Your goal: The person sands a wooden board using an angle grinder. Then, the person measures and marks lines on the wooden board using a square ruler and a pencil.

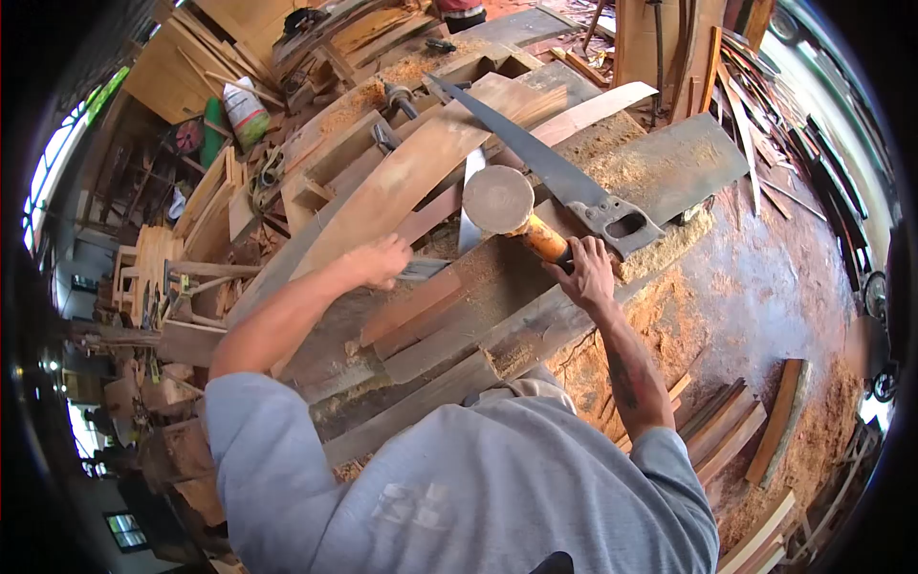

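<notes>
My right hand is closed around the black rear end of an orange-bodied tool, which looks like an angle grinder. Its round, tan-grey disc faces up towards me. Just beyond lies a handsaw, its grey handle close to my right fingers. My left hand has its fingers curled, above the bench by a grey, flat strip; whether it grips that strip I cannot tell. A long pale board slants past the left hand. Nearer me lies a reddish-brown wood piece.
Sawdust covers parts of the workbench. A clamp-like metal tool sits at its far side. Cut timber lies on the right floor, beside shavings. A white sack stands at far left. Part of another person shows at the top.
</notes>
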Motion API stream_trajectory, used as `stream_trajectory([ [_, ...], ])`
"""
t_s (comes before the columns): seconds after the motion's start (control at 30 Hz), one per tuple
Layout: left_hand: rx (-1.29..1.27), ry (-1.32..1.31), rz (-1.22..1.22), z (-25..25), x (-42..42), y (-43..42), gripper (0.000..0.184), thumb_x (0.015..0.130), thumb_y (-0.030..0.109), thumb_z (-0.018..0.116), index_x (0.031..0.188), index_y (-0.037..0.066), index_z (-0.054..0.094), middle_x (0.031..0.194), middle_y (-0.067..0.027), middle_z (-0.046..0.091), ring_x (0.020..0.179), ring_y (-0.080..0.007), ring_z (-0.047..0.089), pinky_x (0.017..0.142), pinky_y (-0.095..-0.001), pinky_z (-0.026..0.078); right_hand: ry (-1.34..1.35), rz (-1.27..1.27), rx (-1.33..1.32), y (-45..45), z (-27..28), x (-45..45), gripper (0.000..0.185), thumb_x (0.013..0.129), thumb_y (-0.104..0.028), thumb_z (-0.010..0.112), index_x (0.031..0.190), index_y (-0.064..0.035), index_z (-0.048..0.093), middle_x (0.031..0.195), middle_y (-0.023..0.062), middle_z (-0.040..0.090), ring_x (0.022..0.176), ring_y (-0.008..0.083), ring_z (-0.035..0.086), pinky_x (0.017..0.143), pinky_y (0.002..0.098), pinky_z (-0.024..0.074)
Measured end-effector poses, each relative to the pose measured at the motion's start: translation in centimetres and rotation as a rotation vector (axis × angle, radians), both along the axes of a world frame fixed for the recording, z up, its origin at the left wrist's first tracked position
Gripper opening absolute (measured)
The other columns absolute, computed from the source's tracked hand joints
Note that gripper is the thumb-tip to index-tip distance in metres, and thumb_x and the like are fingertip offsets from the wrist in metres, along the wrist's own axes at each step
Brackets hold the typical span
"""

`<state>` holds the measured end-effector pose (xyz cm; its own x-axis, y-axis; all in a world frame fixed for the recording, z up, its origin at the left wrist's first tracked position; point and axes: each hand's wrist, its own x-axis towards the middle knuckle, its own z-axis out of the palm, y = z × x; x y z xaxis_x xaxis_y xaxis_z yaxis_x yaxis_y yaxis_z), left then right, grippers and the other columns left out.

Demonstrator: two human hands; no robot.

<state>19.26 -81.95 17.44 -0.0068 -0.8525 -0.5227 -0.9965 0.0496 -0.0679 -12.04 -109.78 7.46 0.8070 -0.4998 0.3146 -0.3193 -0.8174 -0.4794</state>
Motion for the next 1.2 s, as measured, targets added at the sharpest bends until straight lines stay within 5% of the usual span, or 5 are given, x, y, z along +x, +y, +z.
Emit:
stream_trajectory([
  [0.3,-0.033,0.017,0.331,12.3,3.7,9.7,0.013,0.068,-0.002,0.063,0.081,-0.005,0.065,0.08,-0.0271,0.066,0.082,-0.0454,0.067,0.07,-0.0513,0.052,0.077,-0.026,-0.058,0.3,0.5,1.2,0.059,0.079,-0.049,0.078,0.113,-0.0032,0.062,0.109,0.0154,0.058,0.107,0.0359,0.054,0.093,0.0462,0.0459],
  [0.43,-0.516,0.124,0.675,12.2,-2.3,15.7,0.027,0.076,0.0,0.062,0.103,-0.005,0.061,0.103,-0.0252,0.062,0.1,-0.0422,0.062,0.087,-0.0439,0.05,0.069,-0.061,-0.041,0.8,0.8,1.3,0.061,0.078,-0.049,0.079,0.115,-0.0034,0.064,0.111,0.0149,0.059,0.11,0.0344,0.055,0.096,0.0462,0.0464],
  [0.53,-0.857,0.33,1.06,10.1,-8.1,19.7,0.034,0.09,-0.001,0.063,0.123,0.001,0.059,0.115,-0.0124,0.063,0.109,-0.0223,0.062,0.096,-0.0349,0.048,0.1,-0.05,-0.046,0.9,0.5,1.0,0.062,0.078,-0.05,0.079,0.117,-0.0038,0.064,0.113,0.015,0.06,0.111,0.0345,0.056,0.097,0.0461,0.0463],
  [0.87,-1.382,0.557,1.518,10.5,-25.3,40.1,0.046,0.089,0.0,0.067,0.133,0.0,0.054,0.12,-0.0062,0.057,0.112,-0.0162,0.054,0.1,-0.029,0.042,-0.214,-0.113,-0.322,4.9,2.0,0.1,0.071,0.076,-0.045,0.085,0.129,-0.0046,0.059,0.117,0.0146,0.063,0.114,0.0351,0.054,0.102,0.0469,0.0425],
  [1.2,-1.309,0.829,1.412,-3.3,-28.4,49.3,0.042,0.085,-0.009,0.064,0.126,0.001,0.056,0.109,-0.0054,0.059,0.095,-0.0105,0.056,0.082,-0.0225,0.047,0.15,0.22,0.699,31.3,-3.6,-7.3,0.038,0.089,-0.013,0.074,0.126,-0.0062,0.068,0.113,0.0117,0.069,0.092,0.0211,0.066,0.081,0.033,0.0552],
])
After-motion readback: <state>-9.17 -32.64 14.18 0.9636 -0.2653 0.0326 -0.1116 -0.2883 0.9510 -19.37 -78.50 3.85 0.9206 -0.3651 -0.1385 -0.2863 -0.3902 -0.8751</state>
